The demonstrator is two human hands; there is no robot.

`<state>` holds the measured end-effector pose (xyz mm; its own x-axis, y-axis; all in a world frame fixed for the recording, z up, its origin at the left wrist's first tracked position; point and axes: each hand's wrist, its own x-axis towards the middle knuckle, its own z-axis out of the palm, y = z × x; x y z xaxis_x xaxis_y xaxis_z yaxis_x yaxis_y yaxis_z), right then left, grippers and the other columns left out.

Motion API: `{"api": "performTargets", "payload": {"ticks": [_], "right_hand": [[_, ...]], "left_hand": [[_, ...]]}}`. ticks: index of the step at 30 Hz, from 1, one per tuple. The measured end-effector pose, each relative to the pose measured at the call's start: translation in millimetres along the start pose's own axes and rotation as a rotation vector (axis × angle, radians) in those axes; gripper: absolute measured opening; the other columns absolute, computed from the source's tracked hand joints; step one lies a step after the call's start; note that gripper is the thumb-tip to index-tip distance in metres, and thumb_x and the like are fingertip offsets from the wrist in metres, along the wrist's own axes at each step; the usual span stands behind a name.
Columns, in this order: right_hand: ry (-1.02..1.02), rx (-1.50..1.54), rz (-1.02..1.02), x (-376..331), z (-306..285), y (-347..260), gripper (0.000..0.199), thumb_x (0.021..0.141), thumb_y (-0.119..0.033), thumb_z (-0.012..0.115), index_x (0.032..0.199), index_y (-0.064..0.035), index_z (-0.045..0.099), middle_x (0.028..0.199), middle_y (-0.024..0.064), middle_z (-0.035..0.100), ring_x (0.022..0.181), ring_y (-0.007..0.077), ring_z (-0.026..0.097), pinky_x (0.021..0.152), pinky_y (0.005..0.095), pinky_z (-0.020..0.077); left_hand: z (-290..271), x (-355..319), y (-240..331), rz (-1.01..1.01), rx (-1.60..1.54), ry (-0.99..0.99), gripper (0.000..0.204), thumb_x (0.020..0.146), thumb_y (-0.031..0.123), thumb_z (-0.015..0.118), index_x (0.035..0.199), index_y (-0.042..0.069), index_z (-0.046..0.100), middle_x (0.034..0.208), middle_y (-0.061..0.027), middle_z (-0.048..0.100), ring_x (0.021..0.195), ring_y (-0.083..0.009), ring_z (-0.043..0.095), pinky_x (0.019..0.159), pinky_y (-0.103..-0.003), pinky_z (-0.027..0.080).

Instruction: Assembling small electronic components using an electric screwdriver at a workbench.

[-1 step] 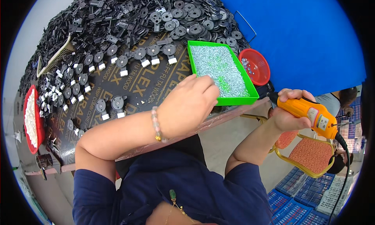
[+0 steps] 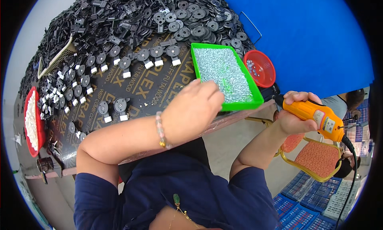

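Note:
My left hand (image 2: 194, 107) is closed at the near left side of a bright green tray (image 2: 249, 106), its curled fingers over the rim; the fingertips are partly hidden. Small silvery screws (image 2: 221, 68) fill the tray, and a little green floor shows through them. In my right hand (image 2: 294, 120), out past the table's right edge, is an orange electric screwdriver (image 2: 309, 110) with my fingers wrapped round its body. Its tip points left toward the tray, and a black cord (image 2: 352, 166) hangs from its back end.
Black round-headed plastic parts with white ends (image 2: 121, 106) lie in loose rows on the table. Behind them rises a heap of black parts (image 2: 119, 18). A red bowl (image 2: 261, 62) adjoins the tray; another red bowl (image 2: 34, 144) holds white pieces. An orange chair (image 2: 319, 158) stands right.
The green tray has shifted slightly toward me, and the screws in it have spread over more of its floor. My left hand has moved a little; my right hand stays still.

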<state>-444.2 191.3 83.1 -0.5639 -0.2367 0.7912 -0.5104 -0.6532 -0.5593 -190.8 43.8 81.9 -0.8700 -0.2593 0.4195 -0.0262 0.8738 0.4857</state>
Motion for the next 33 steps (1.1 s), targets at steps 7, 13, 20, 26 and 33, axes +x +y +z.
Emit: {"api": "performTargets", "payload": {"ticks": [7,13,20,26,33], "right_hand": [[-0.011,-0.023,0.007,-6.0,-0.5,-1.2,0.088,0.083,-0.086,0.052,0.116,-0.0045,0.058,0.080,0.0113,0.065,0.060,0.0215,0.061,0.057,0.0363,0.0506],[-0.036,-0.018,0.010,-4.1,0.2,-1.0,0.088,0.083,-0.085,0.053,0.117,-0.0044,0.059,0.082,0.0114,0.066,0.061,0.0207,0.061,0.058,0.0355,0.0503],[-0.040,0.007,0.030,-4.6,7.8,1.2,0.086,0.083,-0.085,0.055,0.117,-0.0052,0.059,0.082,0.0111,0.066,0.062,0.0207,0.062,0.058,0.0351,0.0505],[-0.051,0.013,0.028,-5.4,16.4,0.6,0.086,0.083,-0.084,0.055,0.116,-0.0054,0.059,0.081,0.0106,0.065,0.061,0.0206,0.062,0.058,0.0355,0.0506],[-0.034,0.011,0.047,-6.8,17.4,-1.3,0.087,0.082,-0.085,0.056,0.116,-0.0053,0.060,0.082,0.0108,0.066,0.061,0.0202,0.061,0.059,0.0362,0.0509]], "left_hand": [[14.0,-24.6,3.2,0.056,0.120,-0.038,0.018,0.084,0.009,0.070,0.095,0.001,0.058,0.106,-0.0152,0.058,0.105,-0.0354,0.061,0.102,-0.047,0.048],[15.5,-32.2,-1.0,0.050,0.145,-0.026,0.018,0.085,0.013,0.068,0.094,0.001,0.058,0.106,-0.0162,0.059,0.113,-0.0341,0.061,0.104,-0.050,0.046],[16.3,-47.1,5.4,0.071,0.166,-0.006,0.019,0.083,0.013,0.069,0.093,0.003,0.058,0.104,-0.0148,0.060,0.115,-0.0335,0.062,0.104,-0.050,0.047],[15.0,-50.2,8.4,0.067,0.146,-0.016,0.018,0.084,0.015,0.068,0.093,0.004,0.058,0.099,-0.0134,0.059,0.113,-0.0335,0.063,0.105,-0.050,0.046],[18.5,-44.5,5.1,0.095,0.191,0.017,0.012,0.085,0.014,0.062,0.090,0.004,0.061,0.095,-0.0135,0.062,0.106,-0.0320,0.064,0.104,-0.048,0.044]]}}
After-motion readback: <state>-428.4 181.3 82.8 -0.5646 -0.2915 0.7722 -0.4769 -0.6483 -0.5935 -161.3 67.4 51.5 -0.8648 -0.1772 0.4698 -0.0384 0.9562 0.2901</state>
